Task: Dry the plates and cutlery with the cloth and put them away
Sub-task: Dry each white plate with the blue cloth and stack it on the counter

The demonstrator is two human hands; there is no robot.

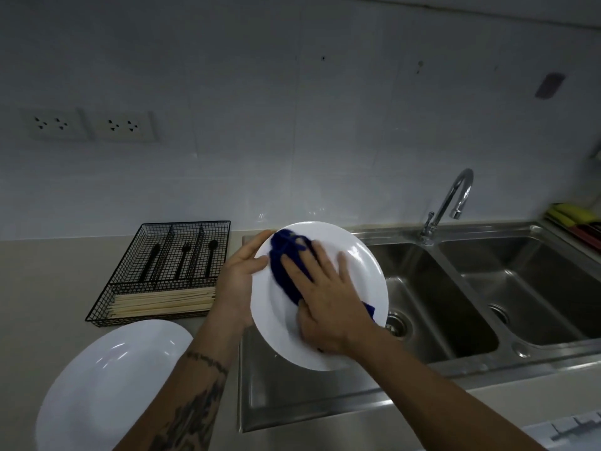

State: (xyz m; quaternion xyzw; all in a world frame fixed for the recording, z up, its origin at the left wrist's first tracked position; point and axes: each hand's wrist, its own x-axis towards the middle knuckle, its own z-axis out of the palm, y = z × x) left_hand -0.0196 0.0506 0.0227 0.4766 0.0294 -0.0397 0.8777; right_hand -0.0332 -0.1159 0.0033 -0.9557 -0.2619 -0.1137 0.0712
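While the left hand (pixel 239 275) grips the rim of a white plate (pixel 361 271) held tilted over the sink (pixel 432 307), the right hand (pixel 328 297) presses a blue cloth (pixel 286 275) flat against its face, fingers spread and nearly straight. This plate looks to be mid-drying, not yet put away. 1 other plate (pixel 110 382) lies on the counter (pixel 48 281) to the left; whether it is already dry I cannot tell. Behind it a black wire tray (pixel 130 252) holds 3 dark pieces of cutlery (pixel 185 258) in its slots and a bundle of chopsticks (pixel 162 302) across the front, so that part seems done. I judge the work about half finished or later, with at least this plate left to store.
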